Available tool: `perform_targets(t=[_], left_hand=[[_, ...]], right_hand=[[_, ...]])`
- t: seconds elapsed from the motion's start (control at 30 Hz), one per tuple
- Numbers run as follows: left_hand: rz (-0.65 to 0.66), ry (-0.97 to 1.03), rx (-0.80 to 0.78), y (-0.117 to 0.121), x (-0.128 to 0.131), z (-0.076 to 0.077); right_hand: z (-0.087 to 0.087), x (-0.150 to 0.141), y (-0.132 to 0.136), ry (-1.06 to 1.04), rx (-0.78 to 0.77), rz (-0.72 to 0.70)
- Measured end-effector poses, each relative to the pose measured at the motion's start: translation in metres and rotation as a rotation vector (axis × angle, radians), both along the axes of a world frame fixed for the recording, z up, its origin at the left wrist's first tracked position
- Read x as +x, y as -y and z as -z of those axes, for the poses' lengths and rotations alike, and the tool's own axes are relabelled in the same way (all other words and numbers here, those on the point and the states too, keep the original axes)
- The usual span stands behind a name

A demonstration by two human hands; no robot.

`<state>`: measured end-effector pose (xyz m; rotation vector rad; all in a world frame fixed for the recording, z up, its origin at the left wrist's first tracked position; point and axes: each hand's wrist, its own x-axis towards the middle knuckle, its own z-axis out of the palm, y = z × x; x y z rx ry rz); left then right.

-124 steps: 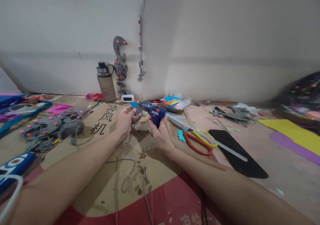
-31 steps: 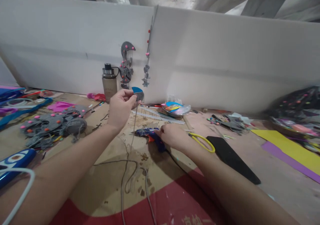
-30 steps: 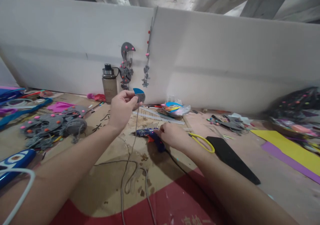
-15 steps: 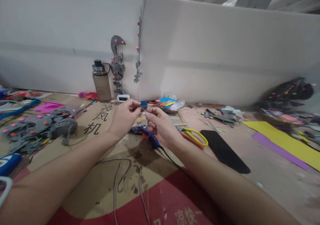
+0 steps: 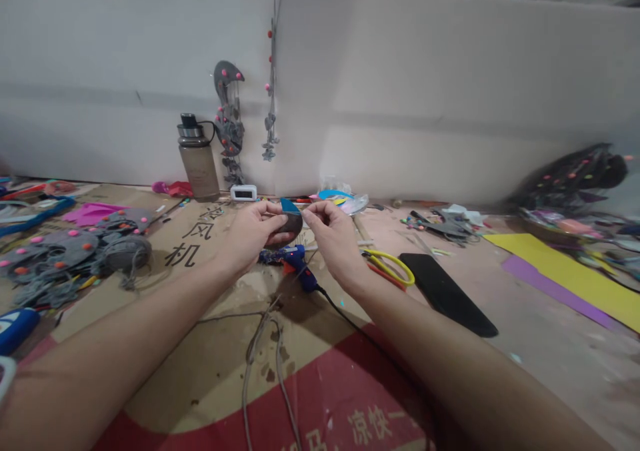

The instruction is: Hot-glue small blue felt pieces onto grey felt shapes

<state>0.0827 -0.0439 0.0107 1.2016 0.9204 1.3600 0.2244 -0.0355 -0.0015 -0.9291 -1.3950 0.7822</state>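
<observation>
Currently, a grey disc (image 5: 293, 225) with a blue piece (image 5: 289, 205) on its upper part is held above the cardboard (image 5: 207, 377). It is clamped between the thumb and fingers of the left hand (image 5: 250, 234). The thumb and forefinger of the right hand (image 5: 331, 234) are brought together at the disc's right edge; whether anything is pinched there cannot be told.

Below the hands, a blue glue gun (image 5: 301, 267) is laid on the cardboard, its nozzle turned left. A grey cord (image 5: 249, 371) is looped toward the cardboard's near edge. Scissors (image 5: 397, 269) with yellow and orange handles are placed right of the gun, beside a black phone (image 5: 445, 294).

Toward the worktop's (image 5: 545, 337) left edge, a ball of grey yarn (image 5: 129, 252) is seen beside grey pieces (image 5: 65, 251) dotted with pompoms. At its far edge, a bottle (image 5: 200, 171) is stood upright near a small white timer (image 5: 243, 193).
</observation>
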Motion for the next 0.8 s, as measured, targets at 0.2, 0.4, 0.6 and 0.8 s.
perform_targets(t=[0.2, 0.4, 0.6, 0.8], left_hand=[[-0.008, 0.009, -0.029, 0.001, 0.001, -0.001], [0.015, 0.021, -0.039, 0.003, 0.001, -0.001], [0.074, 0.027, -0.018, 0.006, 0.002, -0.003], [-0.006, 0.039, -0.076, 0.007, 0.005, -0.004]], right_hand=[[0.006, 0.0, -0.005, -0.019, -0.01, -0.01], [0.009, 0.0, -0.009, -0.107, -0.111, -0.068], [0.009, 0.001, -0.011, -0.188, -0.173, -0.115], [0.006, -0.001, -0.006, -0.234, -0.202, -0.14]])
